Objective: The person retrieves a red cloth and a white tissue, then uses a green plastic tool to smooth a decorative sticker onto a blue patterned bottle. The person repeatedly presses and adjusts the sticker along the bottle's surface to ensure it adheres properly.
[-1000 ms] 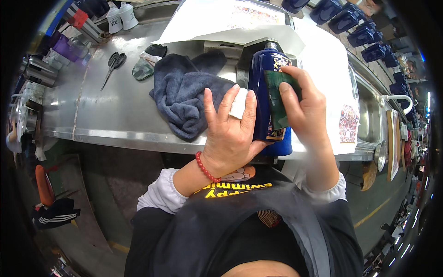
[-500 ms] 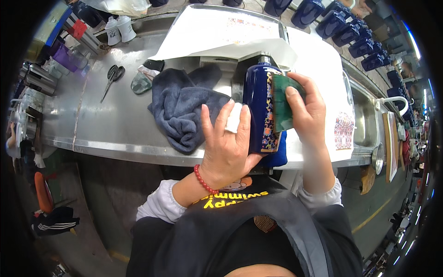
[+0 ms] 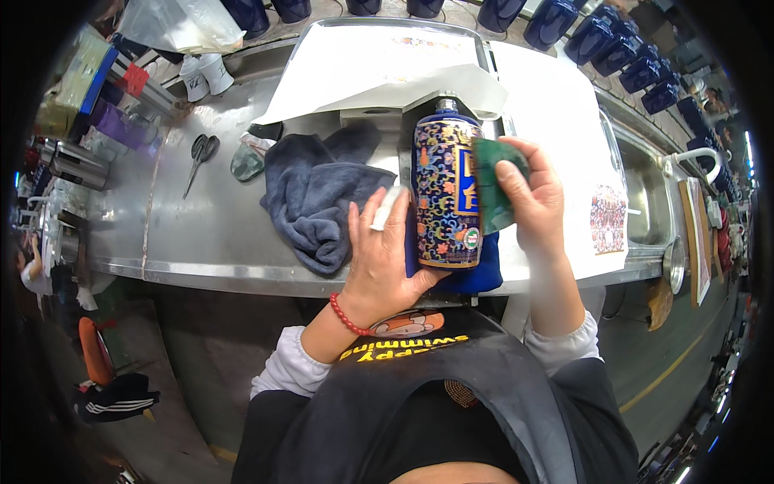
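Note:
A dark blue bottle with a colourful floral pattern and a bare threaded neck lies in front of me, its neck pointing away. Under its lower end is a bright blue cloth. My left hand is at the bottle's left side, fingers stretched out and thumb against its base. One finger has a white wrap. Between the fingers and thumb of my right hand is a flat, dark green scraper, its edge along the bottle's right side. The fingertips behind the scraper are hidden.
A crumpled grey towel lies left of the bottle, with scissors farther left. Beyond stands a tray with white patterned sheets. At right are another patterned sheet and a sink. Several blue bottles line the back.
The bottle has turned, so its broad patterned face now points up where plain blue showed before. My left hand has shifted slightly left and down; the scraper stays at the right side.

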Motion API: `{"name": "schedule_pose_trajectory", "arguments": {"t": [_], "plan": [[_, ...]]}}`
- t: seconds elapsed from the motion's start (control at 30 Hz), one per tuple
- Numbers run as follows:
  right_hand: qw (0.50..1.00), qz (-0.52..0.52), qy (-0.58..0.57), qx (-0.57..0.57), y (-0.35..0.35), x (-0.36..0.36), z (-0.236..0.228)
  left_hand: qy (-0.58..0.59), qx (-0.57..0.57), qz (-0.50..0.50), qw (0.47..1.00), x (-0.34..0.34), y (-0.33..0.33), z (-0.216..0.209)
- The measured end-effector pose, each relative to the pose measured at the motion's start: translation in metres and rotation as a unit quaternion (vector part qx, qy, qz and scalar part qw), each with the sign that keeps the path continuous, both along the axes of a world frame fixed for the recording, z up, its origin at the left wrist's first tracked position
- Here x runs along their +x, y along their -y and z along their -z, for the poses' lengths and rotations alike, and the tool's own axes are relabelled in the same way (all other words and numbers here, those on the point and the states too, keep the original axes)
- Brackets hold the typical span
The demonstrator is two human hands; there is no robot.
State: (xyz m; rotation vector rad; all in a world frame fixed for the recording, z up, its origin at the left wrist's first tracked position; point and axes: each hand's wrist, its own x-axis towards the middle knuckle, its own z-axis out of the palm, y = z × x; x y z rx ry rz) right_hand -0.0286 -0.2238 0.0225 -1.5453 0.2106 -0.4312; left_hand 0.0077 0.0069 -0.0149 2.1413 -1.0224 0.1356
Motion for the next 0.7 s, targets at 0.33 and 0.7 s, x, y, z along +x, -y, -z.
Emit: {"name": "schedule_pose_trajectory", "arguments": {"t": [0.33,0.7], "plan": [[0.997,0.005,0.033,-0.067,0.010,0.000,0.020,0.281,0.121,0.027,0.952,-0.010,0.039,-0.024],[0.989,0.121,-0.028,0.086,0.016,-0.015,0.027,0.114,-0.010,0.017,0.993,-0.005,0.013,-0.010]]}}
